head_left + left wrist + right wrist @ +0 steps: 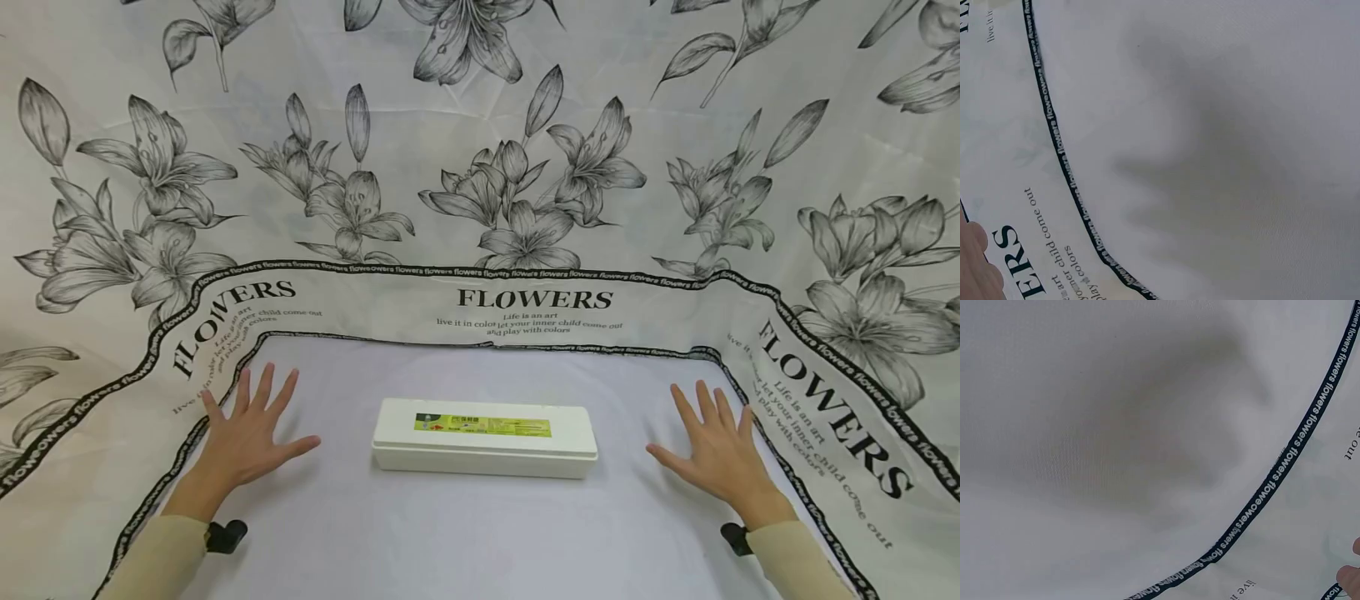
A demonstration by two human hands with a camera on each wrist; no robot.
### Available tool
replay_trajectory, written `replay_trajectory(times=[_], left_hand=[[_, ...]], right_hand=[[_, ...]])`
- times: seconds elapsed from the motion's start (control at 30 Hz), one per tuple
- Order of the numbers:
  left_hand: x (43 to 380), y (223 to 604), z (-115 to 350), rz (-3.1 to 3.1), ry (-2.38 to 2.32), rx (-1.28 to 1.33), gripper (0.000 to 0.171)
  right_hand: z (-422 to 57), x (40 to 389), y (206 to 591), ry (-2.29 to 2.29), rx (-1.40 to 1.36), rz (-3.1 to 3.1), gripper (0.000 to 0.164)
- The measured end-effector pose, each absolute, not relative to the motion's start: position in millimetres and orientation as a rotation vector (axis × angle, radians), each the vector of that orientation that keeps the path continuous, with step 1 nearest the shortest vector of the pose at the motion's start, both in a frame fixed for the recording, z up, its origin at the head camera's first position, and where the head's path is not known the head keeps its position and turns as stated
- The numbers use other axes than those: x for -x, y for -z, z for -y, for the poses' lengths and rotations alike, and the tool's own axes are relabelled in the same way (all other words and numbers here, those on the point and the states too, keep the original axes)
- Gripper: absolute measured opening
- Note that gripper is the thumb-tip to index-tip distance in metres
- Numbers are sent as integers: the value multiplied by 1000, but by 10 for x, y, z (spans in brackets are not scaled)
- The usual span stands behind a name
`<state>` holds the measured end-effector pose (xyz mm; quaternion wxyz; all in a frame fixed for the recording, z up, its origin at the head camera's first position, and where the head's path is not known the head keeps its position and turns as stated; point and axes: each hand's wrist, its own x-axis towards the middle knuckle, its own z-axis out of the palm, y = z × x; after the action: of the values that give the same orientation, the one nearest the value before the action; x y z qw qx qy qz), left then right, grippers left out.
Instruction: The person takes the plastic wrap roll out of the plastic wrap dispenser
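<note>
A long white lidded box (480, 458) with a yellow-green label (483, 425) lies on the white surface, between the two hands and apart from both. To its left, my left hand (251, 437) is spread with straight fingers and holds nothing. My right hand (712, 450) is likewise spread on the other side, palm down, with nothing in it. In the left wrist view only a bit of the left hand (979, 265) shows at the lower left corner, with a blurred shadow on the cloth. Fingertips of the right hand (1350, 581) appear at the right wrist view's lower right edge.
A white cloth with black flower drawings (525, 192) hangs behind and around the surface. Its black lettered trim (600, 350) borders the white tabletop (480, 542) at the back and sides. Dark wrist devices sit at each sleeve cuff.
</note>
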<state>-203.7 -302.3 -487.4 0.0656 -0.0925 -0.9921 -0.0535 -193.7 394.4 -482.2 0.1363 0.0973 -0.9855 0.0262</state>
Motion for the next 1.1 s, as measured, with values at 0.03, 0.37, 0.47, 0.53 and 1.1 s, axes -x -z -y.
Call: replay_trajectory(times=[0.03, 0.37, 0.47, 0.53, 1.1], left_hand=[[2039, 4878, 3027, 2993, 169, 273, 115], [2043, 4893, 2993, 2936, 434, 256, 117], [2040, 4940, 2931, 2907, 579, 275, 118], [2033, 4981, 2873, 2898, 666, 287, 119], [1959, 5152, 2409, 2846, 1130, 184, 113]], right_hand=[[-3939, 1939, 4825, -78, -282, 2852, 109], [-3738, 1966, 4942, -279, -258, 2887, 107], [-3651, 1994, 4970, -367, -242, 2889, 106], [-3593, 2005, 4985, -427, -237, 2899, 106], [-3269, 1919, 5048, -743, -211, 2980, 109]])
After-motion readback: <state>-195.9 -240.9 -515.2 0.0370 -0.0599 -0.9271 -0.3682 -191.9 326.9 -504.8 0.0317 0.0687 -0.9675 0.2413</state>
